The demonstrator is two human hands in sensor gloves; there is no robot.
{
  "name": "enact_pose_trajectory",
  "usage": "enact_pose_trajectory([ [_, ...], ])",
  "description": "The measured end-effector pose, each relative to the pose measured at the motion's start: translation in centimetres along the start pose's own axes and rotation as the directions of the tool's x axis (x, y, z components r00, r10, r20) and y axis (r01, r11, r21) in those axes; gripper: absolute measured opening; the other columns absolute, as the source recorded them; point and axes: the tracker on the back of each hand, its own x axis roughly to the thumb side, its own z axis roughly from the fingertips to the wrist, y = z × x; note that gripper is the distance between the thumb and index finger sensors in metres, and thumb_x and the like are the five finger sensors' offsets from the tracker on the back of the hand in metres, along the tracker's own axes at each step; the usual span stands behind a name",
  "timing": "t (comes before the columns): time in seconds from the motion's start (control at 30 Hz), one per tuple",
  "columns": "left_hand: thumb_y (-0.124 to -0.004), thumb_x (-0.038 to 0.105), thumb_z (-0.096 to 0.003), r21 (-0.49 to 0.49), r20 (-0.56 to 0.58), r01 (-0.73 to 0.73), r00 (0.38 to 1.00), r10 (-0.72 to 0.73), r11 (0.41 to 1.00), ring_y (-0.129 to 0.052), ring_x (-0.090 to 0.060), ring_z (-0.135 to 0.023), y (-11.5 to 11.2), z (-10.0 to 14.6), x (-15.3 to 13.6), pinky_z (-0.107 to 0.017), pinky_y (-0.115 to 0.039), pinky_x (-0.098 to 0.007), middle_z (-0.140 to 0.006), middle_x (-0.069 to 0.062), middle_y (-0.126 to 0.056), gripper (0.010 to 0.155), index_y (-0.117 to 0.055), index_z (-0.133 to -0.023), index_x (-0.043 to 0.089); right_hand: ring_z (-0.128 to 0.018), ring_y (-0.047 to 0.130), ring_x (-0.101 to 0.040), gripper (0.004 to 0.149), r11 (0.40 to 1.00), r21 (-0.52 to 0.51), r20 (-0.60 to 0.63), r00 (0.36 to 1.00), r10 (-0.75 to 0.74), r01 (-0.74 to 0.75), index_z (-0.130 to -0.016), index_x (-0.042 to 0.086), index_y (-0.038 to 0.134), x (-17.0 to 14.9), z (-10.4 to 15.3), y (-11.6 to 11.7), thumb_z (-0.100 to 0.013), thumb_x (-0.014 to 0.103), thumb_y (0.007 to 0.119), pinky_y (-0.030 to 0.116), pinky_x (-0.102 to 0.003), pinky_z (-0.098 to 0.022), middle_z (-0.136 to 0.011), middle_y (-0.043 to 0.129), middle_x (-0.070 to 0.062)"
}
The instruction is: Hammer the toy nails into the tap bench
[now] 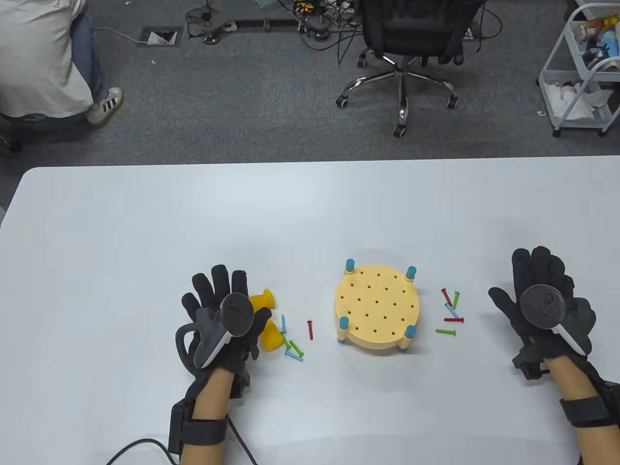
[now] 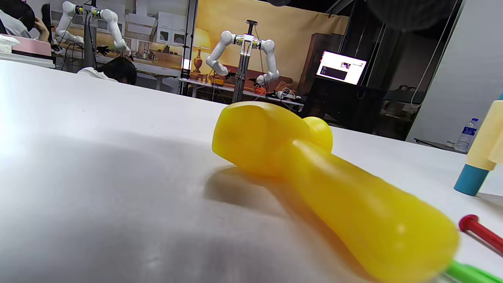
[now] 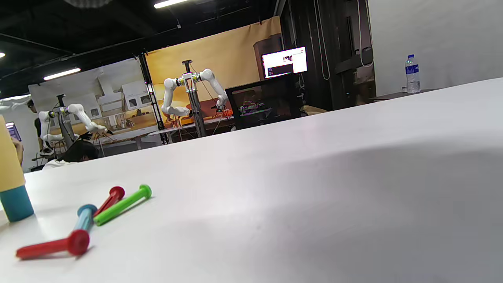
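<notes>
From above, the left hand (image 1: 225, 310) lies flat over the white table (image 1: 145, 232), fingers straight and spread, holding nothing; it covers part of the yellow toy hammer (image 1: 267, 317), whose head and handle end show past the fingertips and thumb side. Whether the palm touches the hammer I cannot tell. Just right of the hammer lie a few toy nails (image 1: 292, 345) in blue and green, with a single red nail (image 1: 310, 329) a little further right. The round tap bench (image 1: 377, 307) stands near the middle on its blue-capped legs, every hole empty. On its right a second scatter of nails (image 1: 451, 312), red, green and blue, lies loose. Well apart from them, the right hand (image 1: 545, 302) rests palm down, fingers relaxed and slightly spread, gripping nothing.

The left wrist view sits low at the tabletop: the hammer (image 2: 314, 184) lies on its side, handle toward the lens, a blue bench leg (image 2: 471, 179) at the right edge.

The right wrist view, equally low, shows a red nail (image 3: 51, 245), a blue nail (image 3: 84, 218) and a green nail (image 3: 122, 204) lying near a bench leg (image 3: 13, 196) at the left.
</notes>
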Motion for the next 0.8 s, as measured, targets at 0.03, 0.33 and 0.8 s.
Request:
enact_pose_trajectory([
  [0.03, -0.063, 0.062, -0.0383, 0.003, 0.004, 0.003, 1.0, -0.003, 1.0, -0.001, -0.048, -0.107, 0.03, 0.03, 0.09, -0.072, -0.008, -0.072, -0.118, -0.007, -0.002, 0.087, -0.021, -0.108, 0.03, -0.105, 0.006, -0.051, 0.089, 1.0, 0.006, 0.003, 1.0, 0.012, -0.012, -0.112, 0.022, 0.009, 0.03, 0.0, 0.18, -0.043, 0.066, 0.044, 0.021, -0.074, -0.069, -0.115, 0.0, -0.019],
  [0.33, -0.063, 0.062, -0.0383, 0.015, 0.023, -0.001, 1.0, 0.001, 1.0, -0.002, -0.048, -0.107, 0.24, 0.07, 0.35, -0.072, -0.009, -0.072, -0.118, -0.007, -0.003, 0.088, -0.02, -0.107, 0.03, -0.105, 0.006, -0.051, 0.089, 1.0, 0.009, 0.007, 1.0, 0.007, -0.007, -0.112, 0.022, 0.009, 0.1, -0.02, 0.16, -0.043, 0.066, 0.044, 0.021, -0.074, -0.069, -0.115, 0.0, -0.019],
  [0.8, -0.063, 0.062, -0.0383, 0.022, 0.006, 0.034, 0.999, -0.034, 0.999, -0.003, -0.048, -0.107, 0.37, 0.28, 0.21, -0.073, -0.01, -0.072, -0.118, -0.007, -0.003, 0.088, -0.02, -0.107, 0.029, -0.105, 0.006, -0.051, 0.089, 0.997, 0.037, 0.038, 0.997, 0.07, -0.072, -0.112, 0.022, 0.009, 0.71, 0.17, 1.04, -0.043, 0.066, 0.044, 0.021, -0.074, -0.068, -0.114, 0.0, -0.02],
])
